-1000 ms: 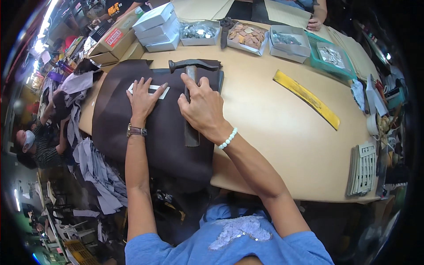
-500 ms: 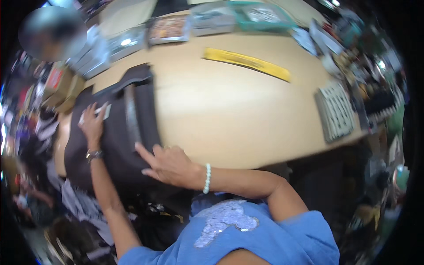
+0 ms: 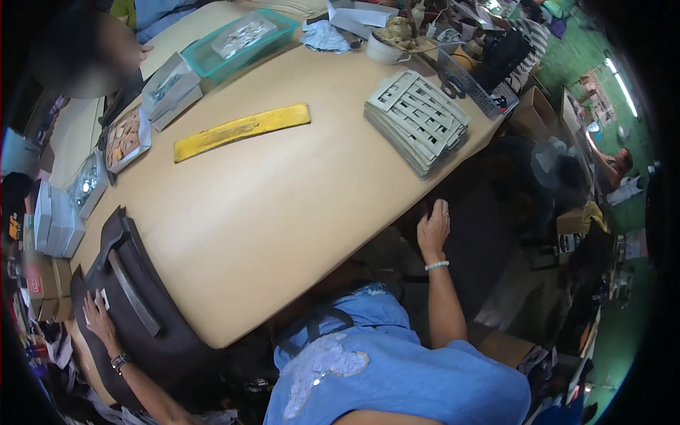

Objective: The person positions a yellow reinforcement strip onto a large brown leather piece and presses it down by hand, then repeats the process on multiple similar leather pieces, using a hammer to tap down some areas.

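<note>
A dark brown sheet of leather-like material lies at the left end of the table. My left hand rests flat on it, fingers stretched out, beside a small white piece. A narrow, shiny grey strip lies lengthwise on the brown sheet, to the right of that hand. My right hand is off the sheet, just beyond the table's near right edge and over a dark area. Its fingers are curled together; what they hold, if anything, is hidden.
On the table lie a yellow bar and a stack of slotted pale plates. Along the far side stand a teal basket, a tray of small brown pieces and white boxes. A person is across the table.
My right hand has left the grey strip and swung right, past the table edge. My left hand stays on the brown sheet. The whole view has turned to the right.
</note>
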`<state>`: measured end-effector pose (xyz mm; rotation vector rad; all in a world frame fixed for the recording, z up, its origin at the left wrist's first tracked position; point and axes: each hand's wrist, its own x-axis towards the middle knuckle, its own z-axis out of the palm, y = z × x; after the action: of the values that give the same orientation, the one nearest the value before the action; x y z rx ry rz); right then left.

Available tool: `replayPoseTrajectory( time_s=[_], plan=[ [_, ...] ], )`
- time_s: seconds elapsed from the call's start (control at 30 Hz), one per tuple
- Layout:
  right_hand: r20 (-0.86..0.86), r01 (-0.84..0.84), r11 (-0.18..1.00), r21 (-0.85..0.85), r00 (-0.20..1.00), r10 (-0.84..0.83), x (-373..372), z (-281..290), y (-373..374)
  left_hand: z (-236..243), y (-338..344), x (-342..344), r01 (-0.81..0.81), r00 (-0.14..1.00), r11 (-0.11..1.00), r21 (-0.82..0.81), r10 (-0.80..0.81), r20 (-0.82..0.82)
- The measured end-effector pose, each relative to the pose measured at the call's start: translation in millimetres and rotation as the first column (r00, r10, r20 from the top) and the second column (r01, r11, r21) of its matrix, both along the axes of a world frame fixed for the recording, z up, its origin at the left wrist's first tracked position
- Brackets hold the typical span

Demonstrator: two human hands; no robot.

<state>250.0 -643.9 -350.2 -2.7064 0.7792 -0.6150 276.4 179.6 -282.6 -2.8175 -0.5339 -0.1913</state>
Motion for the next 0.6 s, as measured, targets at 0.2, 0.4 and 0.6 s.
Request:
replayPoseTrajectory(
  time_s=[0.2, 0.4, 0.6],
  plan=[
    [-0.134, -0.086, 0.994, -0.065, 0.988, 0.077, 24, -55, -48, 30, -20, -7, -0.028, 0.986, 0.96, 0.278, -0.019, 0.166],
    [-0.056, -0.076, 0.997, -0.034, 0.996, 0.074, 26, -83, -57, 63, -117, -18, 0.266, 0.888, 0.964, -0.026, -0.235, 0.395],
    [0.153, 0.186, 0.322, 0.928, 0.598, -0.787, 8, -8, -93, 98, -277, -24, 0.323, 0.809, 0.892, -0.316, -0.088, 0.581]
  ],
)
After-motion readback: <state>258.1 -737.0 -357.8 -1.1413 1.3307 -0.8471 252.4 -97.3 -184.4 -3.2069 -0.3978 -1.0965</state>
